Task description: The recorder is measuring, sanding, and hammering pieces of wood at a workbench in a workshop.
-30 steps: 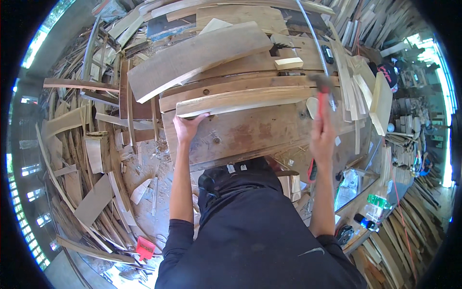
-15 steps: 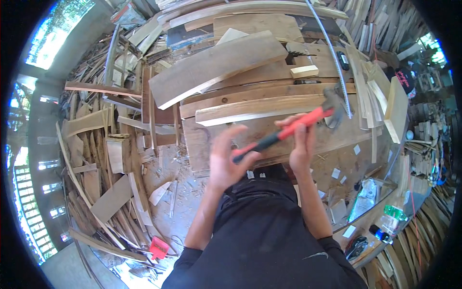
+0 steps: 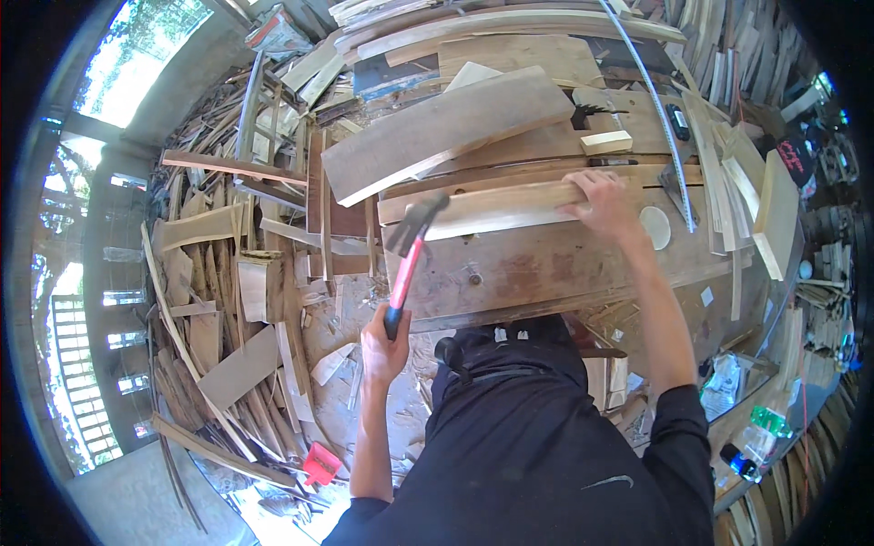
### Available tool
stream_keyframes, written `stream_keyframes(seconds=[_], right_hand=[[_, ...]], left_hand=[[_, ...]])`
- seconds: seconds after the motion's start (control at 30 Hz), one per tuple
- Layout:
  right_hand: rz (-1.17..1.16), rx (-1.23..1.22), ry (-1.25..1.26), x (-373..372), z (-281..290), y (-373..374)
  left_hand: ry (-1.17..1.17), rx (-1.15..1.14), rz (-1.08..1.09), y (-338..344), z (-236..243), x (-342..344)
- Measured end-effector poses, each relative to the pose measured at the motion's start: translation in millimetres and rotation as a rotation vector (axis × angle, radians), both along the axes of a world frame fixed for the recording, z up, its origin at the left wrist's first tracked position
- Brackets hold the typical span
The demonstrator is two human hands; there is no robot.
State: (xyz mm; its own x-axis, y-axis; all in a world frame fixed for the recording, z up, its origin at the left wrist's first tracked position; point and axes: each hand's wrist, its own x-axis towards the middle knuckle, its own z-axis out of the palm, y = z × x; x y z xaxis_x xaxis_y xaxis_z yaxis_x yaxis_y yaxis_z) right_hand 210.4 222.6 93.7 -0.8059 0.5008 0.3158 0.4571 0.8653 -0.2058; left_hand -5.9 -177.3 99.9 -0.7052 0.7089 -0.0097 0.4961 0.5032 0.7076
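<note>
My left hand is closed round the black grip of a claw hammer with a red handle. The hammer points up and away from me, and its dark head is in front of the left end of a long wooden bar on the bench. My right hand grips the right end of that bar, fingers over its top edge. Beyond the bar a wide wooden board lies slanted. Near the right hand are a pale round disc and a small light wood block.
The wooden workbench stands before me. A long metal ruler and a black tape measure lie at its right. Scrap wood piles fill the left floor, with a red dustpan. Green-capped plastic bottle sits lower right.
The hammer, held across both hands before, is now in my left hand alone, off to the left. My right hand has let go of it and taken hold of the wooden bar.
</note>
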Motion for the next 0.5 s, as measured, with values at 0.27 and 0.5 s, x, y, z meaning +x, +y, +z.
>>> stream_keyframes(seconds=[0.27, 0.5], right_hand=[[-0.066, -0.043, 0.014, -25, -25, -8], [-0.095, -0.106, -0.043, -3, -9, 1]], left_hand=[[-0.009, 0.070, 0.142, 16, 5, -14], [0.002, 0.002, 0.166, 23, 6, -26]])
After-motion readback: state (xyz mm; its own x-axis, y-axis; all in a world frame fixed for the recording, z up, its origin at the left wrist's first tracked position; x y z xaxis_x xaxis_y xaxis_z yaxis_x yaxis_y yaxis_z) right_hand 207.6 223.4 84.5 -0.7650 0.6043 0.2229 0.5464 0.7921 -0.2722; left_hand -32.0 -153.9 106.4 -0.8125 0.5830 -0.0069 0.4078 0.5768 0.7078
